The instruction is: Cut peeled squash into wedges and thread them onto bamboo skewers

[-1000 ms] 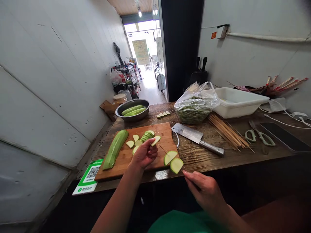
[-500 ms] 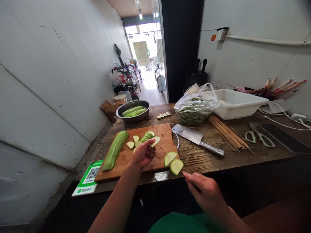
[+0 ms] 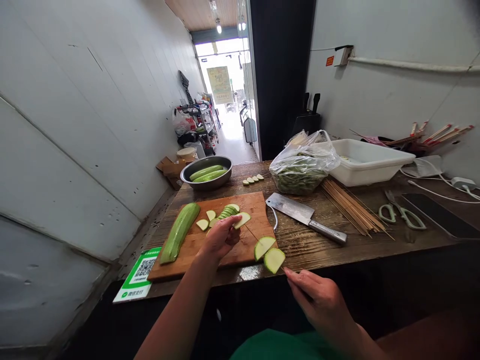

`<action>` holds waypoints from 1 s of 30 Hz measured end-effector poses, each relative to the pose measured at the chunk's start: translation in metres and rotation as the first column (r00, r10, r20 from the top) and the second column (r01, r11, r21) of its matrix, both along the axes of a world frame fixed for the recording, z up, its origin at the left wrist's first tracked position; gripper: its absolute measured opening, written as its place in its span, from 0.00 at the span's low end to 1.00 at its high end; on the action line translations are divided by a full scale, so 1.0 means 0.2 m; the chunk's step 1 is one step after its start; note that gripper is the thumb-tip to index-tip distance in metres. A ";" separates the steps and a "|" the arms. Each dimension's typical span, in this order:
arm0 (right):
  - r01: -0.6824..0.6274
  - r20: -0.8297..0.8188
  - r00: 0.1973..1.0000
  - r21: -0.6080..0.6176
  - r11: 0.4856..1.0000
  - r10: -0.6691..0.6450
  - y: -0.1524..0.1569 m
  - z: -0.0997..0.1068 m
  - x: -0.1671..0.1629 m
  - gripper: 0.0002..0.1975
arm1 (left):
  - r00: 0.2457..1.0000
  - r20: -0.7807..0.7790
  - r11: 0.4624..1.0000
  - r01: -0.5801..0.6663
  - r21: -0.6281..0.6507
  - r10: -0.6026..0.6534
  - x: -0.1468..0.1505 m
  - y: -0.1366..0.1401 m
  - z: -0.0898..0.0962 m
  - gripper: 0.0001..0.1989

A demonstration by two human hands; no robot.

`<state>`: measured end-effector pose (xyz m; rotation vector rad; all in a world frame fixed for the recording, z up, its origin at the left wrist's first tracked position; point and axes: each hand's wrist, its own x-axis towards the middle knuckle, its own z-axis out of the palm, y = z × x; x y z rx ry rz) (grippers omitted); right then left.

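Note:
Over the cutting board (image 3: pixel 247 205), my left hand (image 3: pixel 224 236) is closed on a zucchini slice (image 3: pixel 243 220). My right hand (image 3: pixel 318 290) pinches the lower end of a thin wooden skewer (image 3: pixel 251 231). Two half-round zucchini slices (image 3: pixel 274 260) are threaded on it, and its upper end reaches the slice in my left hand; whether it has pierced that slice I cannot tell. Behind my left hand lies a row of cut slices (image 3: pixel 228 211) with a few loose pieces. A large peeled-looking zucchini piece (image 3: pixel 179 232) rests on the board's left side.
A cleaver (image 3: pixel 307 218) lies right of the board, beside a bundle of skewers (image 3: pixel 350 207), scissors (image 3: pixel 402 210) and a phone (image 3: pixel 442 215). Behind stand a metal bowl (image 3: pixel 183 177) of zucchini, a plastic bag (image 3: pixel 300 170) of green vegetables and a white tub (image 3: pixel 369 167).
Both hands keep their grips, and the skewer with its slices is held almost the same. The whole view has shifted very slightly.

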<state>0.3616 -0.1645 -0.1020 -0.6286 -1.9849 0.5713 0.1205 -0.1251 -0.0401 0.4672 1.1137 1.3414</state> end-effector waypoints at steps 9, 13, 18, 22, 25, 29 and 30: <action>-0.008 -0.008 1.000 0.025 1.000 0.008 -0.01 0.03 0.01 0.16 | 0.999 -0.016 0.999 0.034 0.026 -0.033 0.00 0.00 0.00 0.16; 0.007 -0.008 1.000 0.039 0.999 -0.007 -0.01 0.02 0.01 0.14 | 0.999 -0.021 0.999 0.036 0.023 -0.035 0.01 -0.01 0.01 0.16; 0.004 -0.012 1.000 0.039 0.999 -0.003 -0.02 0.01 0.01 0.14 | 0.999 -0.031 1.000 0.017 0.021 -0.017 0.01 -0.01 0.02 0.17; -0.011 -0.012 1.000 0.032 0.999 0.011 -0.02 0.01 0.02 0.14 | 0.999 -0.042 1.000 0.010 0.018 -0.009 0.02 -0.01 0.02 0.17; -0.015 0.003 1.000 0.027 1.000 0.015 -0.02 0.01 0.02 0.13 | 0.999 -0.048 1.000 0.011 0.029 -0.009 0.03 -0.01 0.02 0.17; -0.017 0.023 1.000 0.032 0.999 0.016 -0.02 0.00 0.02 0.13 | 0.999 -0.046 0.999 0.007 0.037 -0.005 0.03 -0.01 0.02 0.18; -0.019 0.024 1.000 0.031 0.999 0.019 -0.02 0.00 0.02 0.13 | 0.999 -0.047 0.999 0.008 0.036 -0.006 0.03 -0.01 0.02 0.18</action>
